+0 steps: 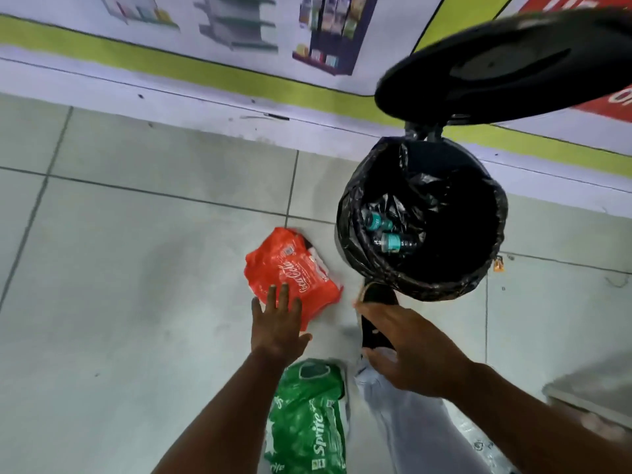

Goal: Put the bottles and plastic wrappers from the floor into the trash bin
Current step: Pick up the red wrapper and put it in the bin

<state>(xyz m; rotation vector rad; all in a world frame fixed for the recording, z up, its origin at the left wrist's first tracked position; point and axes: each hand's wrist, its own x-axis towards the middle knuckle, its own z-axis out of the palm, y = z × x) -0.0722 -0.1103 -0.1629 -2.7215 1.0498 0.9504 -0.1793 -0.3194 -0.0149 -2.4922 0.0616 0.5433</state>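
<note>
Two bottles [388, 234] lie in the black-lined bin [424, 282]; left hand [278, 323], grip wide, seemingly touches crinkled red wrapper [290, 268].

1 head camera looks steeply down, close over the floor [136, 268].

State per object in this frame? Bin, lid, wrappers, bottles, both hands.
Trash bin: open, lined with a black bag.
Bin lid: raised.
Bottles: two visible inside the bin, lying down.
Red Coca-Cola wrapper: crumpled on the floor, not picked up.
Green Sprite wrapper: on the floor beside the person's leg.
Left hand: open, fingers spread at the red wrapper's edge.
Right hand: open, empty.
</note>
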